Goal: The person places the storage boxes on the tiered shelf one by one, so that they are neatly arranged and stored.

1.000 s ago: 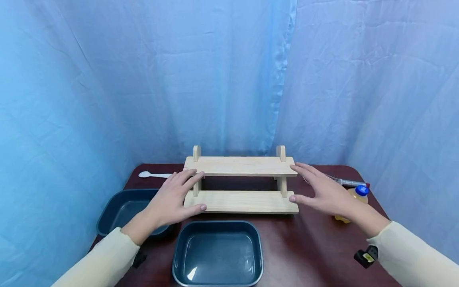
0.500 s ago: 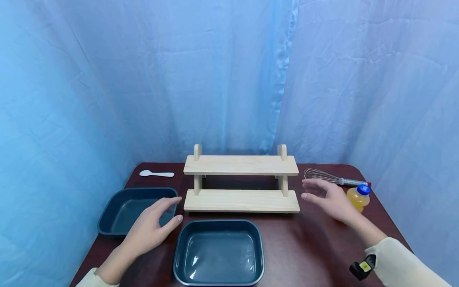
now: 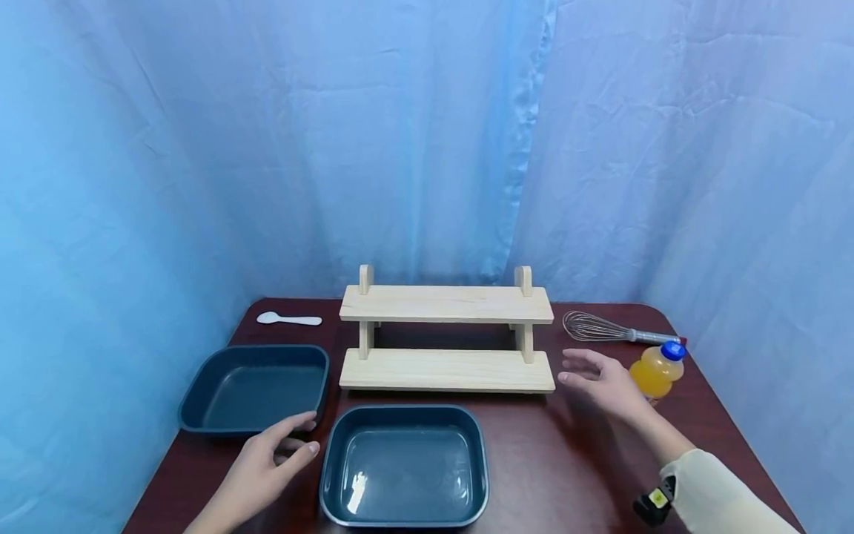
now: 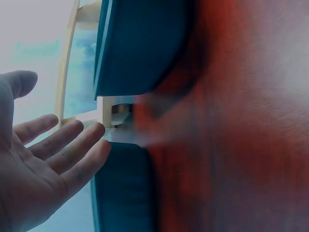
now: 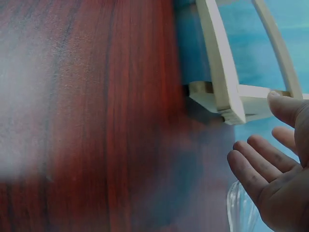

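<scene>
My left hand [image 3: 267, 466], holding nothing, hovers by the front right corner of the left dark blue tray [image 3: 250, 429]. Its fingers are loosely bent, and in the left wrist view the palm and spread fingers [image 4: 82, 154] show bare. A second dark blue tray [image 3: 403, 523] lies just right of that hand. To the right of a two-tier wooden shelf [image 3: 447, 371], my right hand [image 3: 607, 386] is held in the air with relaxed fingers and nothing in them. A bottle of orange drink with a blue cap [image 3: 656, 371] stands right behind this hand.
A whisk [image 3: 600, 328] lies on the dark red table [image 3: 554, 475] at the back right, its handle near the bottle. At the back left is a white spoon [image 3: 288, 320]. Blue curtains [image 3: 427, 148] hang around the table's back and sides.
Both hands have drawn back from the wooden shelf. The left came down and left toward the gap between the trays; the right moved slightly down and outward, leaving the whisk and bottle more exposed.
</scene>
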`<state>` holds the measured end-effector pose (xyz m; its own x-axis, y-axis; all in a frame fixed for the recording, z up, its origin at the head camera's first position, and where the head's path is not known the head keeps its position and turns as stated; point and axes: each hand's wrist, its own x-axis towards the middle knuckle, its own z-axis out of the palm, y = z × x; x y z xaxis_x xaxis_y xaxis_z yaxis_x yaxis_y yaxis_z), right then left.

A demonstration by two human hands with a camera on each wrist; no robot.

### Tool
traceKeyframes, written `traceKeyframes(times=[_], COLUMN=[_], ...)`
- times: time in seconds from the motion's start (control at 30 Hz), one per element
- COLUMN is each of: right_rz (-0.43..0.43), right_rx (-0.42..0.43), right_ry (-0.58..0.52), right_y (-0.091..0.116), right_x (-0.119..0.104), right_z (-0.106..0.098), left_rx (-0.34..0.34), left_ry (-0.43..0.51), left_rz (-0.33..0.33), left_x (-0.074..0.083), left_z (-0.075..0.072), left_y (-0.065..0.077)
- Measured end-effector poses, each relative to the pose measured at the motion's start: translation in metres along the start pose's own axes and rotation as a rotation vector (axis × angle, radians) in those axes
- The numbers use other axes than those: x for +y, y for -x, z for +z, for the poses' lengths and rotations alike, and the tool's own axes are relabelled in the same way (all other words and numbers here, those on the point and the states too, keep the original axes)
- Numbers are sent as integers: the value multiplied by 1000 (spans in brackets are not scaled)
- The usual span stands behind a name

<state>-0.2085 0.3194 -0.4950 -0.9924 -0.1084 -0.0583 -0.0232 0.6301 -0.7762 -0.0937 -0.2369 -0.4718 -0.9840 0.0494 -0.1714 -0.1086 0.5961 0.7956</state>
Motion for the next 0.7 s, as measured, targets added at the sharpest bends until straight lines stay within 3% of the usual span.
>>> traceKeyframes(times=[0.3, 0.7], right_rz=[65, 151], right_rx=[-40, -66], right_ry=[-101, -151], right_y=[-8, -15], right_x=[10, 14], right_z=[12, 25], left_rx=[-100, -247], left_ry=[101, 279], left_rz=[-68, -101], left_x=[-20, -30], left_z=[12, 22], left_y=[4, 3])
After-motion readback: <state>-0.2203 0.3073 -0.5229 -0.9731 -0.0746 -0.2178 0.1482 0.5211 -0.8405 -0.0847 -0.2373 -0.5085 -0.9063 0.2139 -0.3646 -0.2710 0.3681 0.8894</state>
